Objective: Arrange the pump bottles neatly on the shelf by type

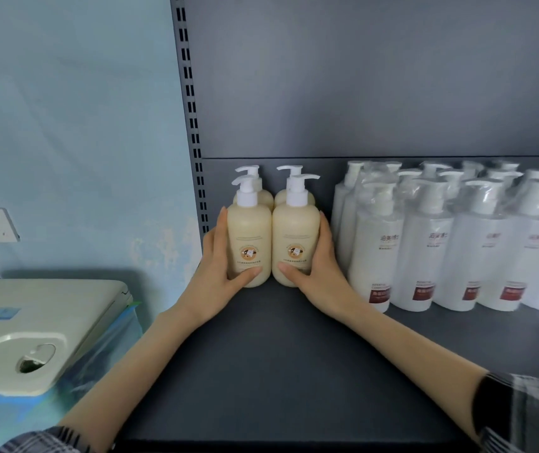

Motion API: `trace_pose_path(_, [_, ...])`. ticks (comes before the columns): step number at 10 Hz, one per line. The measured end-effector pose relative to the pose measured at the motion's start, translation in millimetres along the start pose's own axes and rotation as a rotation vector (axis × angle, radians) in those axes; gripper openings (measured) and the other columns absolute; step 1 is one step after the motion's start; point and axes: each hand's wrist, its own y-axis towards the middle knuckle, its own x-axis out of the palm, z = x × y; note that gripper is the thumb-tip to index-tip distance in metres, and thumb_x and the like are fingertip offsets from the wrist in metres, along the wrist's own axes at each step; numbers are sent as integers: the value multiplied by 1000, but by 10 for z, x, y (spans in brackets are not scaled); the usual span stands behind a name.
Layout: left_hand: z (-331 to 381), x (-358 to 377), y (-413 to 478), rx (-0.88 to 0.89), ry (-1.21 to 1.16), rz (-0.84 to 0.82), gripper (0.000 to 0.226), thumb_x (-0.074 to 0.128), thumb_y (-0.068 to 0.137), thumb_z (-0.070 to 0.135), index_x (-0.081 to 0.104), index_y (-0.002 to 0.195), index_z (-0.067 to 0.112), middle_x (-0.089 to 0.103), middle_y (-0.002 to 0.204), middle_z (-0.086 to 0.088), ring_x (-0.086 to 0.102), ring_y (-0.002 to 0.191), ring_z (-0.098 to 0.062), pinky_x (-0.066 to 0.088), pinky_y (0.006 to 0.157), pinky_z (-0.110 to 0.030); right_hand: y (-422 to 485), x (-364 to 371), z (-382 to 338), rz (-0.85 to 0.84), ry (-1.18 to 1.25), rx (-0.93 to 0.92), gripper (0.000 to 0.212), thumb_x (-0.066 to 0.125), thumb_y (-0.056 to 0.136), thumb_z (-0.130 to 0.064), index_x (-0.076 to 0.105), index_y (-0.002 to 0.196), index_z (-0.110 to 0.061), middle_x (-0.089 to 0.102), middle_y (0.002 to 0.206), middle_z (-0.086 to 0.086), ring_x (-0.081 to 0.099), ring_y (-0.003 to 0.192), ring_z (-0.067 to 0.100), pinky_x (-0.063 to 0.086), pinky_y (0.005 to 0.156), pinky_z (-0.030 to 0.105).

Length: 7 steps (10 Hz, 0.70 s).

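Left hand grips the left cream bottle: fingers on its outer side, thumb across its front base. Right hand grips the adjoining right cream bottle likewise. Both stand upright at shelf rear-left. White bottles are grouped right.

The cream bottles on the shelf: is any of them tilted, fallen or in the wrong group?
Nothing stands out. The four cream bottles stand upright in a tight block, left hand and right hand pressing its sides. The white bottles stand apart as their own group on the shelf.
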Motion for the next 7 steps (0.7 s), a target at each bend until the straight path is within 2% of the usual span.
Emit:
trace_pose_path(1, [53, -37, -16, -42, 62, -22, 108, 70, 76, 40, -12, 147, 37, 24, 133, 6, 37, 126, -11, 38, 107, -42, -34, -20, -59, 33, -4, 4, 101, 73, 80, -17, -1, 149, -25, 18, 141, -9, 25, 132, 5, 25, 115, 33])
trace_pose_path(2, [176, -47, -65, -89, 91, -23, 105, 64, 74, 42, -8, 149, 32, 23, 132, 6, 34, 131, -17, 36, 109, -44, -56, -38, -144, 56, -67, -51, 94, 67, 85, -12, -2, 149, -20, 15, 138, -3, 18, 114, -11, 16, 100, 1])
trace_pose_path(3, [337, -34, -133, -143, 57, -8, 102, 64, 74, 42, -3, 149, 30, 23, 139, 1, 29, 136, -20, 31, 112, -45, -92, -53, -219, 76, -92, -69, 83, 59, 90, -10, 2, 150, -17, 14, 147, 10, 19, 112, -9, 15, 91, -2])
trace_pose_path(4, [510, 9, -214, -187, 67, -7, 98, 65, 81, 33, -4, 150, 26, 22, 143, -6, 25, 137, -19, 25, 113, -35, -167, -93, -283, 53, -88, -18, 79, 54, 93, -9, 1, 151, -21, 13, 150, 10, 29, 128, 11, 17, 96, 9])
trace_pose_path(5, [696, 41, -369, -194, 199, -16, 78, 56, 92, 15, 4, 150, 21, 26, 142, -7, 27, 134, -18, 24, 99, -18, -295, -226, -374, -47, -99, 21, 76, 50, 95, -11, -1, 151, -20, 15, 151, 10, 35, 117, 7, 19, 90, 5])
trace_pose_path(6, [783, 59, -562, -189, 377, -54, 67, 47, 95, 10, 9, 150, 16, 23, 149, -8, 26, 138, -23, 24, 107, -26, -476, -394, -403, -216, -136, 23, 67, 46, 98, -20, 5, 152, -19, 18, 153, 6, 33, 131, 12, 22, 102, 14])
trace_pose_path(7, [898, 71, -758, -245, 542, -81, 62, 38, 97, 10, 9, 150, 20, 16, 154, -5, 25, 138, -27, 27, 109, -37, -716, -663, -419, -265, -245, -21, 47, 41, 100, -32, 34, 145, -21, 45, 141, 2, 46, 127, 18, 38, 104, 32])
